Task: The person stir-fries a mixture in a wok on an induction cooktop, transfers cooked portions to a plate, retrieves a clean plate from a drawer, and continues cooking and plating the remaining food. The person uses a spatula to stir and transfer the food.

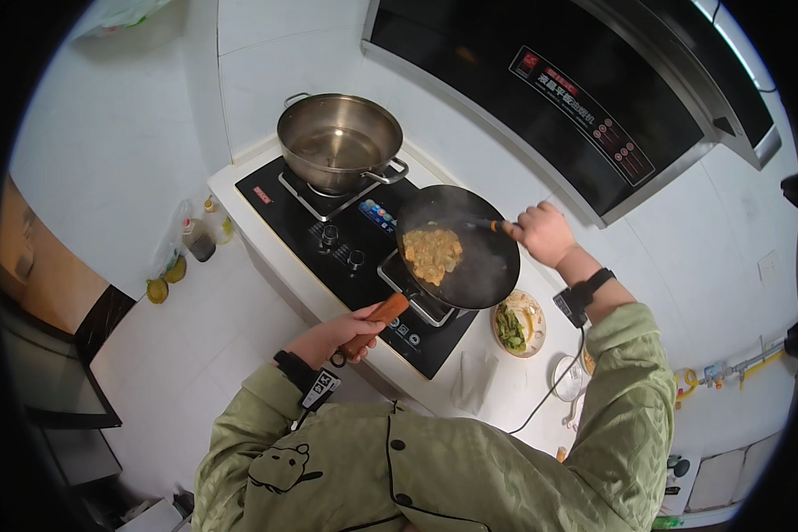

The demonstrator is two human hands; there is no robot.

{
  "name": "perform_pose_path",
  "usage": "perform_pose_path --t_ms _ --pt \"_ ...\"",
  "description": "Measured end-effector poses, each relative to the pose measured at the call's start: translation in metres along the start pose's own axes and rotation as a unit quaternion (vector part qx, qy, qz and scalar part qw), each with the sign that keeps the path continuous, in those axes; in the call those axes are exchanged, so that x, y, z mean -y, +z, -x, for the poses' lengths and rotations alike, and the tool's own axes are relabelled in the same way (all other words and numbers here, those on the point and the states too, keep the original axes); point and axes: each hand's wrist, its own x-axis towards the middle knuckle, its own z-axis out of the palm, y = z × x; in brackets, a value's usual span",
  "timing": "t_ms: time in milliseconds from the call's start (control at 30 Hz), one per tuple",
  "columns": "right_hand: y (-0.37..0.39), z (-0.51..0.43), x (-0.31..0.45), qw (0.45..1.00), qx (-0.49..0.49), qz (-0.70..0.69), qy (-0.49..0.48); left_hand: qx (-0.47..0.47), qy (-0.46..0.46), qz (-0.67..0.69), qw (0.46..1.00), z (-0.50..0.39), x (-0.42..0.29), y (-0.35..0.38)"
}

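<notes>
My left hand [336,336] is wrapped around the reddish wooden handle [391,310] of a black wok [485,276]. The wok is over the near burner, and faint steam or smoke hangs above it. A clump of yellow-brown cooked food [432,254] lies to the left inside the wok. In my right hand [544,234], above the wok's right rim, is a cooking utensil with a dark handle and an orange band [494,225]. The utensil reaches into the wok towards the food; its working end is hard to make out.
A steel two-handled pot [339,143] stands on the far burner of the black gas hob [286,199]. Beside the wok sits a plate [535,338] with green vegetables. Small dishes [567,379] lie near my right sleeve. The range hood [545,100] juts out above.
</notes>
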Motion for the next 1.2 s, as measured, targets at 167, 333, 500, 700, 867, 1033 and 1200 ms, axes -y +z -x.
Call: perform_pose_path --t_ms 167,333,500,700,867,1033,1200 --pt "-0.037 0.042 0.025 0.997 -0.005 0.068 -0.036 0.0 0.002 0.004 1.0 0.002 0.0 0.003" --pt "-0.113 0.062 0.044 0.989 0.106 0.07 0.075 0.007 -0.009 0.017 1.0 0.001 0.0 0.007" --pt "-0.154 0.065 0.075 0.98 0.191 0.037 0.04 0.013 -0.001 0.018 1.0 0.002 0.002 0.011" --pt "-0.088 0.02 0.112 0.985 0.16 0.039 0.058 0.011 0.011 0.018 1.0 0.006 0.003 0.012" --pt "-0.076 0.004 0.055 0.934 0.269 -0.06 0.228 0.002 0.0 0.02 1.0 0.003 0.002 0.009" --pt "-0.052 0.024 -0.014 0.813 0.361 -0.157 0.429 0.001 -0.001 0.022 1.0 0.002 0.004 0.007" --pt "0.046 0.04 -0.01 0.664 0.327 -0.43 0.517 0.008 0.014 0.019 1.0 0.005 0.004 0.01"
